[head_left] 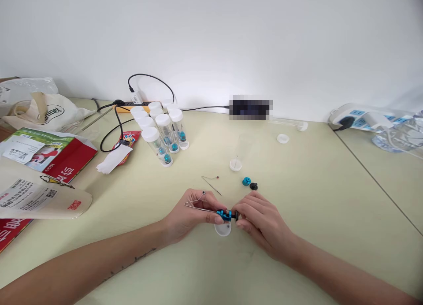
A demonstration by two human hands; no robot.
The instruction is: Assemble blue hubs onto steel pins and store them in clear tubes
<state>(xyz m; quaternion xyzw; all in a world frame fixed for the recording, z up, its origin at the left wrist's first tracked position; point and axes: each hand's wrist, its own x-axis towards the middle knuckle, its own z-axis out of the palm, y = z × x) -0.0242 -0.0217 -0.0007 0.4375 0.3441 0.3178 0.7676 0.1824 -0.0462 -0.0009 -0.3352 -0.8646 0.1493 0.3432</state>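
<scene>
Head view: left fingers (208, 217) grip a metallic-blue cylinder (224, 215), right fingers (248, 211) its round black knob (236, 216); below them, a round white cap (222, 231).

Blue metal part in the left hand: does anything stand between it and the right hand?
Only the black piece at the end of the blue metal part, pinched by the right hand; nothing else visible stands between.

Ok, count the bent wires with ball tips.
2: one wire on the table beyond the left hand, another wire running from that hand's blue part. Others may be hidden.
</scene>
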